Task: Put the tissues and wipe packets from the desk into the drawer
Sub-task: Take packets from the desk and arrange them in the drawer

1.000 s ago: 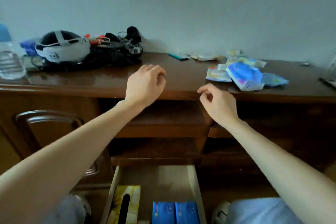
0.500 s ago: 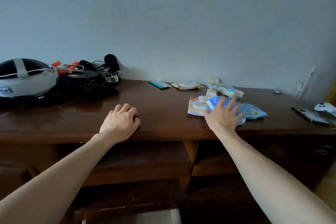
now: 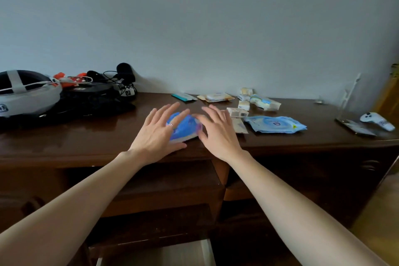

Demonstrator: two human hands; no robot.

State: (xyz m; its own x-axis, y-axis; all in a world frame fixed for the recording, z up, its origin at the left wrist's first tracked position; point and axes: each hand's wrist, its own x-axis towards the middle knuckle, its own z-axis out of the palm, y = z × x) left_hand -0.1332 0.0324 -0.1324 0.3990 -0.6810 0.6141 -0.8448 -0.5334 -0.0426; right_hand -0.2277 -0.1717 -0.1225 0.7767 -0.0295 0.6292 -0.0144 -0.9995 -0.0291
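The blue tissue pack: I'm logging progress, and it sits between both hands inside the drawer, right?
Not inside the drawer. The head view shows the blue tissue pack between the left hand and right hand on the desk.

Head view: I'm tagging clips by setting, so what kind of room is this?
Probably a home bedroom or study: a dark wooden desk against a plain wall, scattered tissue packets, and a headset with a game controller.

Only 1 view: a wide-angle head camera, looking forward and slightly down over both forearms. The desk edge lies just below the fingers, the wall beyond them, the open drawer well beneath at the frame's bottom.
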